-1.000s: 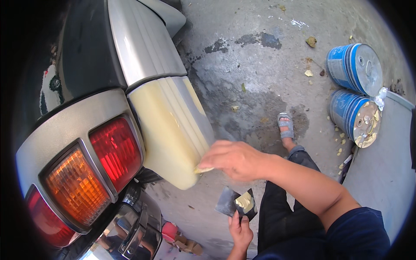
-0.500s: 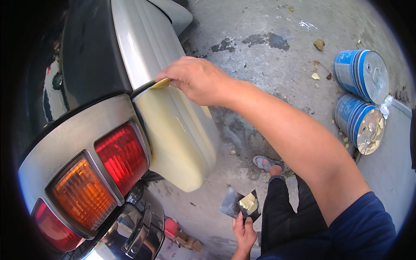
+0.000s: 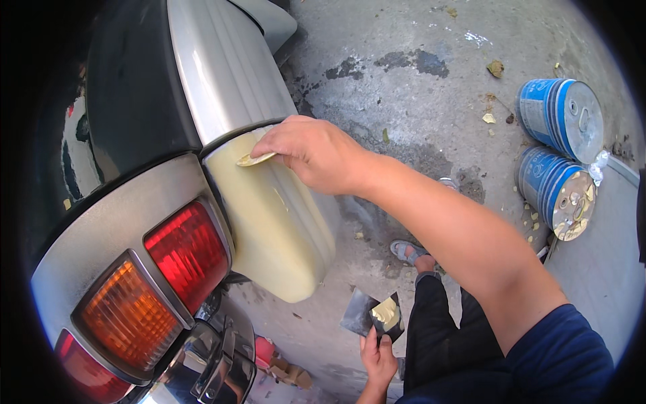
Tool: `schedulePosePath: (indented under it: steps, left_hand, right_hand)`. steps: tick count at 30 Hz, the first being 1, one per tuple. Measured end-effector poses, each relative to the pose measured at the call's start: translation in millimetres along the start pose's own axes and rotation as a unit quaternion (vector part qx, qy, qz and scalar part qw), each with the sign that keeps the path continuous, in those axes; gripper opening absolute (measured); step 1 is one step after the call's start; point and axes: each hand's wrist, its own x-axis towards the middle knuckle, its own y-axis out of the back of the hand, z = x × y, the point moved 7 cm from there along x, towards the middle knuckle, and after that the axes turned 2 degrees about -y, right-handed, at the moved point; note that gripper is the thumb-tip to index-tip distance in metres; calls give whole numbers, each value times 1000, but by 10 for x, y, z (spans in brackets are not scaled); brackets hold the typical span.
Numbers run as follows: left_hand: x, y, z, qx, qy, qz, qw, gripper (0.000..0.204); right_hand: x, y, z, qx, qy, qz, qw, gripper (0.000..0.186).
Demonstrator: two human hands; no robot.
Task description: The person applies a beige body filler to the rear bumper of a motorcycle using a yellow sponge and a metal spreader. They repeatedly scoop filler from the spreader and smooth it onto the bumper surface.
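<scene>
Pinching presumably light, flexible spreader [image 3: 253,161] by its back edge (likely safest hold) in right hand [image 3: 316,153] at cream panel [image 3: 272,229], and paste-loaded board [image 3: 396,329] in left hand [image 3: 378,361] to panel's lower right.

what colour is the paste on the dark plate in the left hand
The paste is pale creamy yellow, seen best in the head view.

Corner panel [image 3: 269,222]: cream-yellow. Far body panel [image 3: 215,60]: silver. Amber lens [image 3: 131,313]: ribbed, between red lenses [image 3: 188,239]. Right-side drums [image 3: 536,111]: blue, pale-banded. Spreader [image 3: 253,160]: yellowish. Putty [image 3: 385,313]: cream, on grey-black sheet [image 3: 359,311]. Floor [image 3: 370,94]: grey, dark-blotched. Sleeve [image 3: 562,347]: navy.
</scene>
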Motion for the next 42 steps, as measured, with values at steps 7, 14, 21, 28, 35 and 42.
schedulePosePath:
  steps: [7,14,21,28,35,42]
  left_hand:
    - [36,-46,118,2,-6,-4,1000,30]
    - [-32,18,-58,-5,-10,4,1000,30]
    - [-63,69,-281,-9,-6,-16,1000,30]
    - [-138,160,-500,-10,-31,-14,999,29]
    - [-261,275,-746,33,-55,-26,998,28]
    - [-370,360,-1018,35,-51,-32,998,31]
  right_hand:
    - [-89,103,-18,14,3,-39,999,23]
    - [275,103,-5,-28,-10,-33,999,23]
    - [-159,-64,-207,11,-36,-113,993,24]
    - [-686,-97,-400,34,-57,-102,993,23]
    - [-1214,-145,-563,42,-41,-47,997,25]
    - [-1717,-197,-761,12,-17,17,1000,34]
